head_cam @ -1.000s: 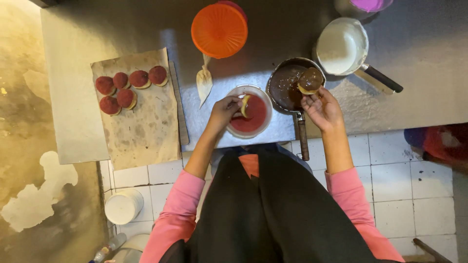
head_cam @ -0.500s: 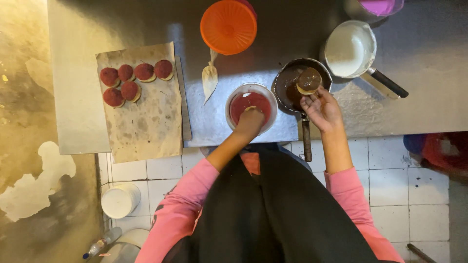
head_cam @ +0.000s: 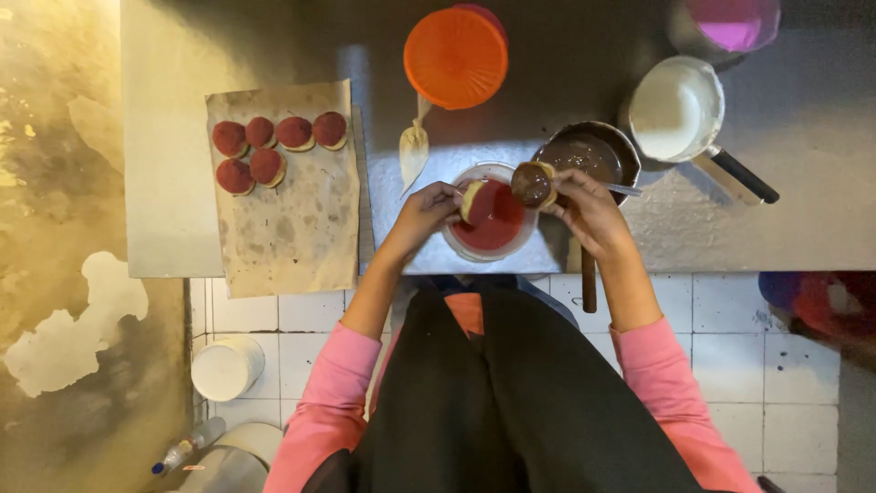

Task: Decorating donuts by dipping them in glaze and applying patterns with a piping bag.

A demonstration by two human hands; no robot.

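Purple container (head_cam: pixel 735 20) cut off by the top edge; red-and-blue object (head_cam: pixel 821 306) at right dim and blurred, kind indeterminate; saucepan handle (head_cam: pixel 589 278) partly hidden behind the right hand (head_cam: pixel 593 215); plastic bottle (head_cam: pixel 187 447) at lower left too small to tell its contents

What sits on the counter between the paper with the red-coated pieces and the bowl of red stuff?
In the head view, only a pale pointed piping bag lies between the paper and the bowl.
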